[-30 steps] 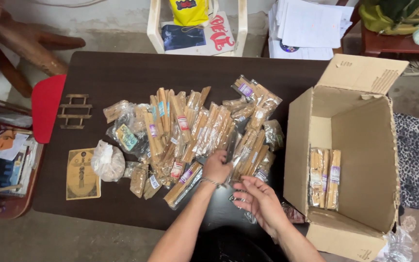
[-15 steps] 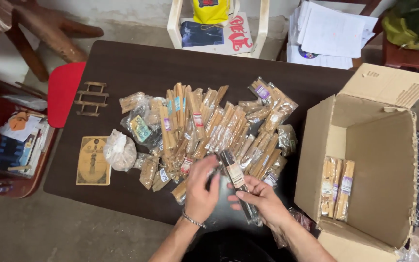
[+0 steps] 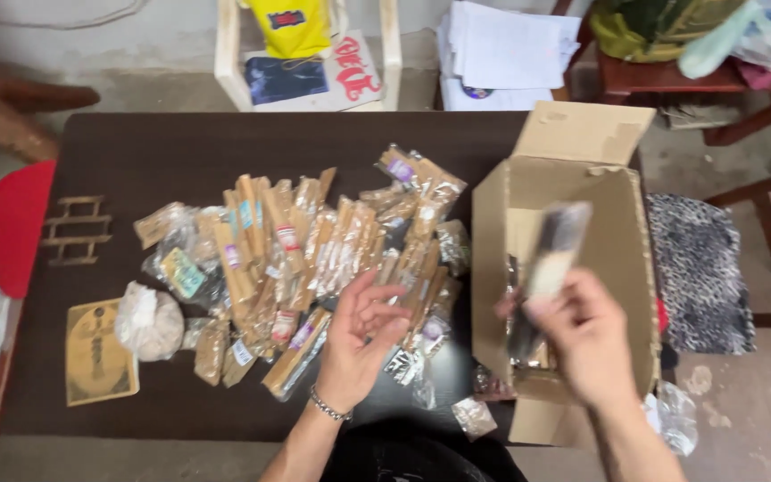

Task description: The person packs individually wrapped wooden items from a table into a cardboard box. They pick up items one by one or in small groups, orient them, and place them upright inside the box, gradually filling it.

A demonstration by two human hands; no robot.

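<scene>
Since half a second ago, the right hand (image 3: 586,335) has carried a long packet (image 3: 553,252) from the pile (image 3: 314,259) over to the open box (image 3: 582,259) at the table's (image 3: 153,161) right edge. Its fingers are clamped on the packet's lower end; the packet is blurred, tilted, just inside the box mouth. The left hand (image 3: 359,339) hovers over the pile's near edge, palm up, fingers apart and holding nothing. To do this well, lay the packet flat alongside those already in the box. Packets are tan sticks in clear wrap with small coloured labels. A tan card (image 3: 95,353) lies at the near left corner, beside a white bag (image 3: 146,319).
</scene>
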